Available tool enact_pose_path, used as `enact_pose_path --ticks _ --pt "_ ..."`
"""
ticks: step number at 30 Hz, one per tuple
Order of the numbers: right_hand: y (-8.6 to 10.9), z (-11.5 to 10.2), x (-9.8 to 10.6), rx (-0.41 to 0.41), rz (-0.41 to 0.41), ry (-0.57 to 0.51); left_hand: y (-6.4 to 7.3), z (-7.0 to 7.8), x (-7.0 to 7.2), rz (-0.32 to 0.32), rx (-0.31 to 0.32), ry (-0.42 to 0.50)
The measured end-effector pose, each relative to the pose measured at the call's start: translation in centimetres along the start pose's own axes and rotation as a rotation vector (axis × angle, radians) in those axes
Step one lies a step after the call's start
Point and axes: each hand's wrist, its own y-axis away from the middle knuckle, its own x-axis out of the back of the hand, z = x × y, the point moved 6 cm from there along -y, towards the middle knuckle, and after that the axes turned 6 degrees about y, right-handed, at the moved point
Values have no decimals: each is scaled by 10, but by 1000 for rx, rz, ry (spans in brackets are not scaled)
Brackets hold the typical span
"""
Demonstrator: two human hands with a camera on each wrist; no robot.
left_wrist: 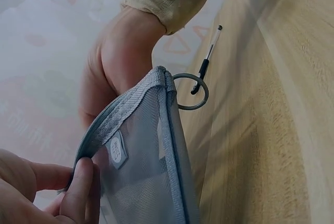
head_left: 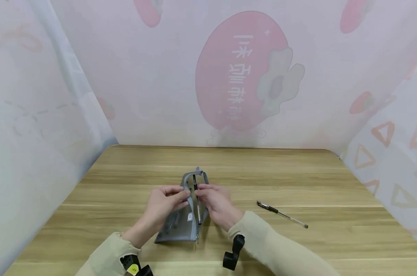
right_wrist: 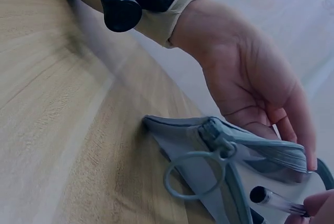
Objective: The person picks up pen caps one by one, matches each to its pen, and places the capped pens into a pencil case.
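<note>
A grey mesh zipper pouch (head_left: 177, 230) stands tilted on the table, its zipped side gaping. My left hand (head_left: 165, 205) pinches the near-left edge of the opening between thumb and fingers; the left wrist view shows this hand (left_wrist: 57, 187) on the zipper tape. In my right hand (head_left: 218, 204), a black-and-clear gel pen (head_left: 199, 211) is pinched, lying lengthwise at the mouth of the pouch. The right wrist view shows the end of that pen (right_wrist: 276, 199) beside the opening. Dark shapes show faintly through the mesh. A ring pull (right_wrist: 169, 179) hangs from the zipper.
A second gel pen (head_left: 282, 214) with a black grip lies on the wooden table (head_left: 332, 184) to the right of my right hand. Printed cloth (head_left: 160, 96) hangs behind the table and along both sides.
</note>
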Motion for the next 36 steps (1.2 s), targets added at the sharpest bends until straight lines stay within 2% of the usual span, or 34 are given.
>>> enact_pose_path --ticks 3,11,21,26,29,33,36 --pt "-1 1 -3 6 11 12 1 1 -1 -10 -6 -5" --pt "2 1 -6 22 -26 46 2 4 -3 -18 -3 7" --pt "7 -13 1 52 -127 132 -1 9 -5 -34 2 -15" --pt "11 -25 15 84 -260 94 -3 8 -7 -43 5 -19" --pt "14 -35 31 115 -374 122 -2 7 -8 -47 15 -5" --pt "15 -52 57 224 -546 336 -2 6 -7 -52 22 14" --pt "12 -63 82 365 -652 504 -1 6 -5 -54 21 13"
